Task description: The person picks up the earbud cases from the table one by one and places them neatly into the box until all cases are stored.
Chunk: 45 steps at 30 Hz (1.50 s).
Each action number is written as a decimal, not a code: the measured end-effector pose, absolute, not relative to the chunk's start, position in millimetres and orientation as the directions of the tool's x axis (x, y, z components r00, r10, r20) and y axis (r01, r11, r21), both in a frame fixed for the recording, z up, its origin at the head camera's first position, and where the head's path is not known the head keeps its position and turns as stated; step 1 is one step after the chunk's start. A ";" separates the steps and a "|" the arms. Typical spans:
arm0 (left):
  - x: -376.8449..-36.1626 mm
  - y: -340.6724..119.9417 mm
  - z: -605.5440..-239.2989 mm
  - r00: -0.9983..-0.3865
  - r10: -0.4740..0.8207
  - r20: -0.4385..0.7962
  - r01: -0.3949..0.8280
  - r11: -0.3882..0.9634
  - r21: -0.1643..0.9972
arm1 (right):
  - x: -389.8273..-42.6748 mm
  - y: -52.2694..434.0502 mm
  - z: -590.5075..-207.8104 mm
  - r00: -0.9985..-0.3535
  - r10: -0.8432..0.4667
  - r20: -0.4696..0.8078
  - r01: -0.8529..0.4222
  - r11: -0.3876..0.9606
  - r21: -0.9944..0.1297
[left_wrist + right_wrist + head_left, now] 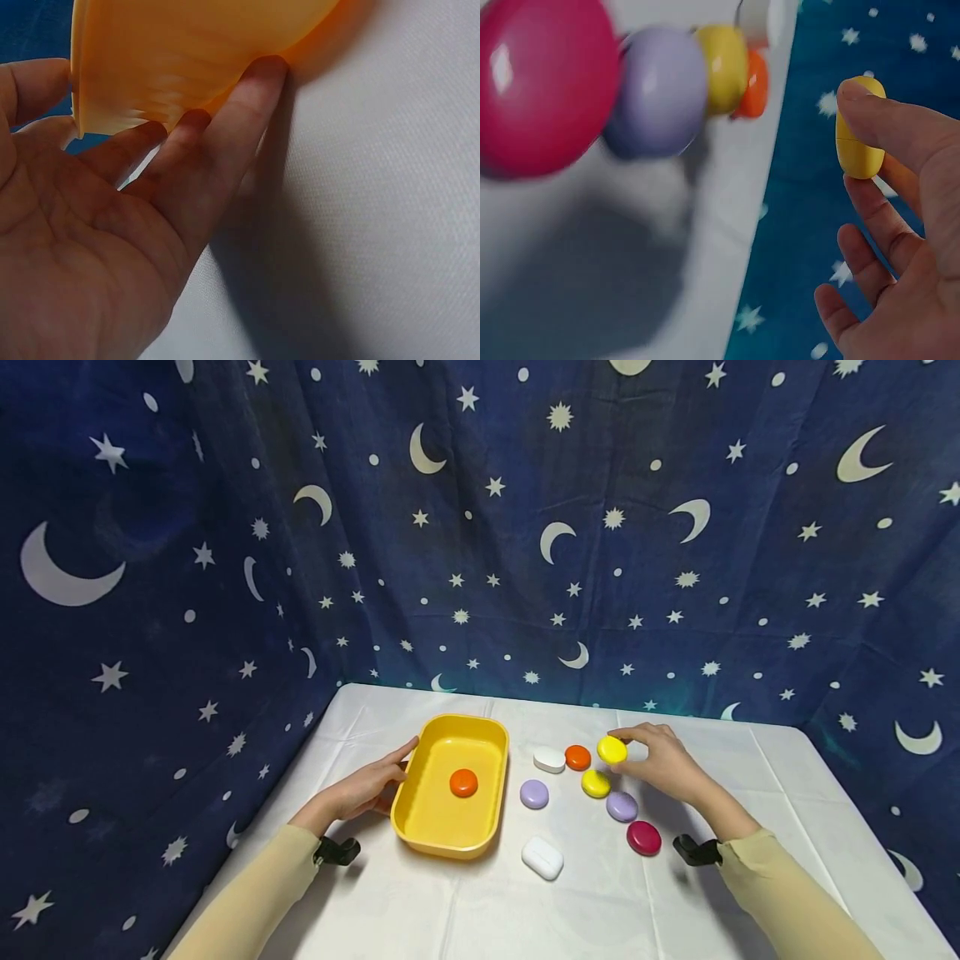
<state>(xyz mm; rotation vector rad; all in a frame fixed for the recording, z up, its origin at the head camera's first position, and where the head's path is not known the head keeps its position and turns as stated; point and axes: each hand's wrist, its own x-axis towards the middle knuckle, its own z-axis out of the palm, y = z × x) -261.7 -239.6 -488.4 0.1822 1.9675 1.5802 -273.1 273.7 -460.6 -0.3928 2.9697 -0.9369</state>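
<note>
A yellow tray (420,793) sits on the white table with one orange disc (463,782) in it. My left hand (371,785) rests with straight fingers against the tray's left wall; in the left wrist view the fingertips (255,90) touch the tray's underside (187,52). My right hand (660,760) pinches a yellow disc (612,749) between thumb and fingers, lifted just above the table; the right wrist view shows that yellow disc (859,131) held edge-on. Below it lie another yellow disc (596,783), an orange disc (577,757) and a purple disc (622,807).
Also on the table: a white piece (550,759), a second purple disc (534,794), a white case (542,857) and a dark red disc (643,837). A dark blue star-and-moon curtain (480,527) closes the back and both sides.
</note>
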 end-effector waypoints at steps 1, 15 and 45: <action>-261.6 -240.0 -488.4 -0.809 0.457 -0.368 -0.261 0.281 0.923 | -273.6 268.6 -457.8 -0.968 -0.241 0.070 -0.237 0.788 -0.569; -263.0 -241.7 -491.4 -0.805 0.470 -0.363 -0.274 0.248 0.929 | -281.5 201.0 -435.6 -0.923 -0.364 0.124 -0.358 0.698 -0.621; -264.5 -242.3 -490.4 -0.807 0.459 -0.371 -0.271 0.271 0.924 | -304.4 74.4 -441.0 -0.847 -0.525 0.082 -0.491 0.715 -0.497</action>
